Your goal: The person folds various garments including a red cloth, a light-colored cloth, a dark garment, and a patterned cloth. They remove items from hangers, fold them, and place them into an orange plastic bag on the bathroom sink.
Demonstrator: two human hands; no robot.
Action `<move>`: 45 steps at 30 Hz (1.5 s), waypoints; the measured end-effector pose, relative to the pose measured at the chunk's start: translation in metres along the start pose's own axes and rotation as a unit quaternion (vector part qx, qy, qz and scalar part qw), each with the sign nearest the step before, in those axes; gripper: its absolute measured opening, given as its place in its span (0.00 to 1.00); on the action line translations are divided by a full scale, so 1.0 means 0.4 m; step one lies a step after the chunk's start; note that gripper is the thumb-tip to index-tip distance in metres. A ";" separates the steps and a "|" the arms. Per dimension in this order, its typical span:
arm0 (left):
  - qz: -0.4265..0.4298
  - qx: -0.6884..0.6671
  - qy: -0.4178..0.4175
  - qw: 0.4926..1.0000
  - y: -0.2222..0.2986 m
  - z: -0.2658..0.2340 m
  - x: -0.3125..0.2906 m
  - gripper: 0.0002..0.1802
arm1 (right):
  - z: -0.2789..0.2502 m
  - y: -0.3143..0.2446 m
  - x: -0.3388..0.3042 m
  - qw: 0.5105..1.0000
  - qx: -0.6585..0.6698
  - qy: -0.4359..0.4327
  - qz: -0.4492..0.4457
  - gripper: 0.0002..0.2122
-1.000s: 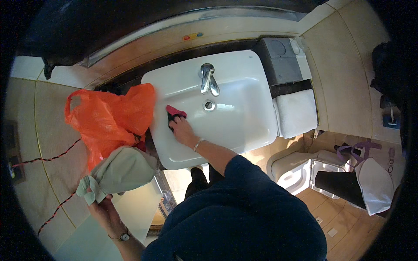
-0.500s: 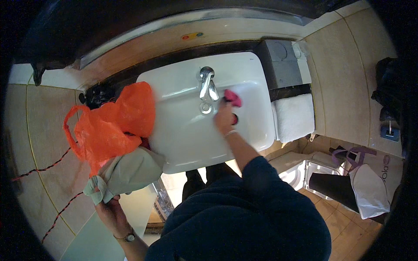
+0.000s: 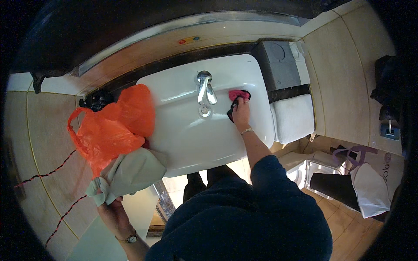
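Head view: our left hand [image 3: 114, 216] grips the gathered end of a pale green cloth [image 3: 138, 170], whose bulk slants rightward and up beside an orange bag [image 3: 114, 130]. Right of the faucet [image 3: 203, 85], our right hand [image 3: 242, 115] holds a pink-and-black cloth [image 3: 237, 94] in the sink [image 3: 178, 130], its long axis running front-to-back, pink end backward.

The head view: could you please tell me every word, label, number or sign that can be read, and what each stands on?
Light bag with purple handles: large lettering running up its side, partly hidden; not copied out here.
White sink: tiny dark mark by its far right corner, too small to read.
Yellow wall sticker: red and blue dots, no legible lettering.
Wristwatch: dial too small to read.
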State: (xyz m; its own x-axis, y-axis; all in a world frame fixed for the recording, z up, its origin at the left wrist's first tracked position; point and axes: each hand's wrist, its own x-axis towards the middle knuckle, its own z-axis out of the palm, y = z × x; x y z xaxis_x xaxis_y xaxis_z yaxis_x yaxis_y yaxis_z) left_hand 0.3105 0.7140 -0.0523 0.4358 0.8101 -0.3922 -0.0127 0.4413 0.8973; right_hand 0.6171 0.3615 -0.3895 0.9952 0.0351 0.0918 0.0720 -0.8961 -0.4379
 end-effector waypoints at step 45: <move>-0.024 -0.020 0.024 0.999 -0.003 -0.017 -0.054 0.18 | 0.037 -0.088 -0.116 0.991 -0.117 -0.042 -0.044 0.19</move>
State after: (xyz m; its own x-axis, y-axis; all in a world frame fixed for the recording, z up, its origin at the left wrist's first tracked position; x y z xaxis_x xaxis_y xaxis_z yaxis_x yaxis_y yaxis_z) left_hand 0.2949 0.6986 -0.0463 0.3928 0.8050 -0.4447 -0.0295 0.4943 0.8688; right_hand 0.5692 0.3978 -0.3916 0.9886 0.1448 0.0413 0.1502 -0.9657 -0.2116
